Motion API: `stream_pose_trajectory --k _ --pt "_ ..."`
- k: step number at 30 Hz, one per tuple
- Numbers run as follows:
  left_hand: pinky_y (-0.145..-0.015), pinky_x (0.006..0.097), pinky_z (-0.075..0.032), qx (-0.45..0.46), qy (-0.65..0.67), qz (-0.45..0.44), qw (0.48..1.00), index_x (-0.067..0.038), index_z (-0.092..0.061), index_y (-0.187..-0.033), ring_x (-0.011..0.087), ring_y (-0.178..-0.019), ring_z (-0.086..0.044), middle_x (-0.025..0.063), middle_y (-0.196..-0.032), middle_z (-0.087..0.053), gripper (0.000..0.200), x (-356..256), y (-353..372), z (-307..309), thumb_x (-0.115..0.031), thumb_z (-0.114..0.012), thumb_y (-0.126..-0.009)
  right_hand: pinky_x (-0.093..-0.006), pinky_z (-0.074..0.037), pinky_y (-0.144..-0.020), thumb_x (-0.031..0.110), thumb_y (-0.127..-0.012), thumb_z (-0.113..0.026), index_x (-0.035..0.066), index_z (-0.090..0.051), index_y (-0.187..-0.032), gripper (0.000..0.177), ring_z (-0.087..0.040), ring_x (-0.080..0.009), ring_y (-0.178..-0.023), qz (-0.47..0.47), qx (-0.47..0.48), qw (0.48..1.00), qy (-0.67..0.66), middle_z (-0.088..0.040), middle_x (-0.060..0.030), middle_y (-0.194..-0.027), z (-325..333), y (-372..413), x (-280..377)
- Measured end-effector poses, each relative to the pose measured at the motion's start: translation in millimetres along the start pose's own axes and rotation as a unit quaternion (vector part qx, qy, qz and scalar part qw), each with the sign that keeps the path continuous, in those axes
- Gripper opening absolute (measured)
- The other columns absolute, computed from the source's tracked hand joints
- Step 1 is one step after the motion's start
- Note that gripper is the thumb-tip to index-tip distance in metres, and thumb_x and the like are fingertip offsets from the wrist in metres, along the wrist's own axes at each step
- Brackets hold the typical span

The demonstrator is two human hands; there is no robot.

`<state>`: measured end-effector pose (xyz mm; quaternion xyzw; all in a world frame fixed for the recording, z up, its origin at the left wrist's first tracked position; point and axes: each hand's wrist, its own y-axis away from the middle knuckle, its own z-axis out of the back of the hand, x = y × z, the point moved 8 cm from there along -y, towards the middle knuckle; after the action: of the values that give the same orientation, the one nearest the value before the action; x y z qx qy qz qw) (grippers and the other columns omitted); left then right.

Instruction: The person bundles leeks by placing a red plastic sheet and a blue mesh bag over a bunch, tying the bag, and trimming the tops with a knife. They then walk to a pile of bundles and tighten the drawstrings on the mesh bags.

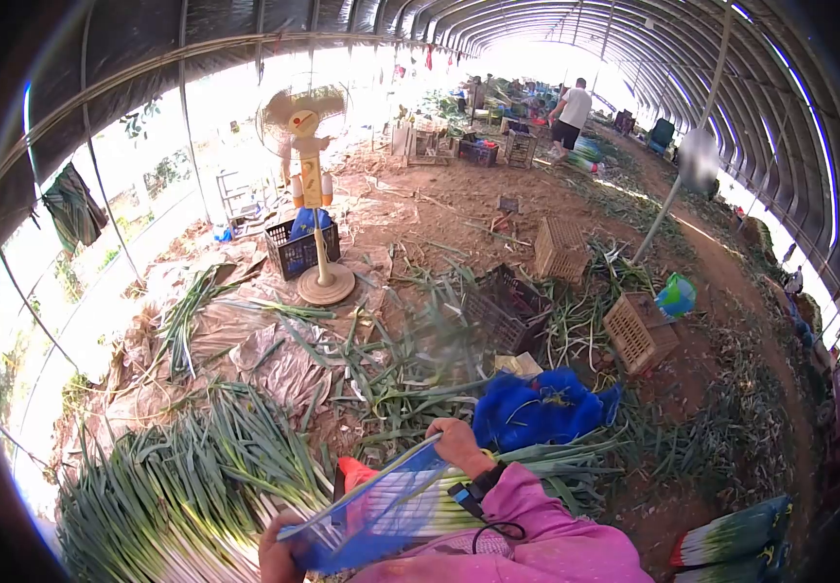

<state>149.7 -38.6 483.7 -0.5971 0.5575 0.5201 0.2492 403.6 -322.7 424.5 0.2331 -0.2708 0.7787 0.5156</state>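
Between my two hands stretches a blue see-through sheet or bag (371, 515), pulled taut on a slant. My right hand (459, 445), in a pink sleeve with a dark band at the wrist, is closed on its upper right end. My left hand (279, 552) grips the lower left end, partly cut off by the frame's edge. Beneath the sheet lie long green onions (420, 497) with white stalks, and something red-orange (354, 472) shows beside them. A big pile of green onions (177, 486) spreads at the left. A crumpled blue mesh heap (542, 408) rests just beyond my right hand.
A standing fan (311, 194) rises ahead, beside a black crate (289, 248). Crates (639, 332) and loose leaves litter the soil. Bundled onions (731, 539) lie at lower right. A slanted pole (678, 185) stands right; a person (572, 117) bends farther back.
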Motion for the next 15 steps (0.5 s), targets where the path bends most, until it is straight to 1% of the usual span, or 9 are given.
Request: stream_pose_trajectory --k 1,3,5,7,8,10,12,13,15 --pt "-0.065 0.0235 -0.047 0.052 -0.124 0.021 0.991 -0.001 -0.055 -0.116 0.0096 -0.075 -0.057 0.0016 -0.089 -0.061 0.038 18 -5 12 -0.015 -0.066 -0.082 -0.0355 -0.050 -0.059 -0.002 -0.068 -0.052 0.010 -0.065 -0.081 0.022 -0.062 -0.0248 -0.068 -0.111 0.038 0.973 -0.198 -0.061 -0.0099 -0.075 -10 0 -16" --pt "-0.073 0.0277 -0.047 0.082 -0.375 0.115 0.916 0.001 -0.055 -0.113 0.0138 -0.083 -0.057 0.0059 -0.097 -0.061 0.035 77 -13 61 -0.007 -0.065 -0.081 -0.0334 -0.050 -0.057 -0.005 -0.067 -0.049 0.007 -0.065 -0.082 0.024 -0.061 -0.0207 -0.066 -0.310 0.107 0.766 -0.553 -0.062 -0.0092 -0.077 -45 14 -21" --pt "-0.067 0.0317 -0.048 -0.036 -0.519 0.066 0.852 0.001 -0.063 -0.098 0.0163 -0.073 -0.060 0.0107 -0.082 -0.065 0.022 69 -17 96 -0.015 -0.064 -0.083 -0.0313 -0.049 -0.054 -0.006 -0.069 -0.047 0.002 -0.064 -0.087 0.027 -0.058 -0.0159 -0.064 -0.313 0.195 0.747 -0.552 -0.060 -0.0078 -0.078 -55 27 9" --pt "-0.064 0.0343 -0.048 -0.165 -0.583 0.014 0.796 0.001 -0.067 -0.087 0.0167 -0.067 -0.062 0.0135 -0.072 -0.066 0.021 64 -18 142 -0.019 -0.062 -0.083 -0.0270 -0.044 -0.052 0.001 -0.075 -0.057 0.004 -0.064 -0.102 0.028 -0.052 -0.0109 -0.058 -0.131 0.306 0.851 -0.407 -0.058 -0.0035 -0.073 -69 49 62" --pt "-0.064 0.0348 -0.049 -0.235 -0.578 -0.010 0.781 0.001 -0.067 -0.084 0.0158 -0.066 -0.062 0.0139 -0.068 -0.066 0.021 70 -20 176 -0.019 -0.062 -0.081 -0.0253 -0.044 -0.053 0.006 -0.075 -0.064 0.006 -0.065 -0.102 0.027 -0.052 -0.0103 -0.060 -0.173 0.409 0.808 -0.388 -0.058 -0.0014 -0.071 -73 71 91" --pt "-0.059 0.0319 -0.047 -0.286 -0.511 -0.111 0.803 0.000 -0.068 -0.086 0.0162 -0.062 -0.061 0.0109 -0.069 -0.066 0.019 47 -26 187 -0.010 -0.056 -0.078 -0.0256 -0.043 -0.054 0.001 -0.075 -0.056 0.005 -0.066 -0.096 0.024 -0.053 -0.0110 -0.061 -0.130 0.348 0.859 -0.351 -0.061 -0.0014 -0.072 -76 68 106" --pt "-0.047 0.0202 -0.037 -0.234 -0.174 0.012 0.956 0.001 -0.069 -0.094 0.0071 -0.053 -0.051 0.0023 -0.069 -0.064 0.028 50 -21 189 -0.003 -0.050 -0.074 -0.0253 -0.045 -0.058 0.003 -0.076 -0.060 0.004 -0.068 -0.095 0.020 -0.054 -0.0111 -0.062 -0.161 0.264 0.862 -0.401 -0.063 -0.0031 -0.073 -102 59 72" --pt "-0.046 0.0204 -0.037 -0.231 -0.159 -0.007 0.960 0.001 -0.068 -0.094 0.0073 -0.053 -0.051 0.0030 -0.071 -0.065 0.028 35 -16 179 -0.002 -0.048 -0.075 -0.0264 -0.046 -0.061 0.001 -0.077 -0.054 0.002 -0.068 -0.090 0.019 -0.056 -0.0106 -0.065 -0.227 0.244 0.821 -0.463 -0.063 -0.0041 -0.073 -100 52 57" --pt "-0.049 0.0226 -0.044 -0.217 -0.137 -0.018 0.966 0.003 -0.067 -0.098 0.0116 -0.058 -0.057 0.0079 -0.080 -0.067 0.033 21 -16 181 0.001 -0.040 -0.078 -0.0287 -0.047 -0.064 0.002 -0.075 -0.053 0.003 -0.068 -0.088 0.020 -0.059 -0.0143 -0.067 -0.184 0.261 0.885 -0.338 -0.065 -0.0081 -0.074 -96 38 40"
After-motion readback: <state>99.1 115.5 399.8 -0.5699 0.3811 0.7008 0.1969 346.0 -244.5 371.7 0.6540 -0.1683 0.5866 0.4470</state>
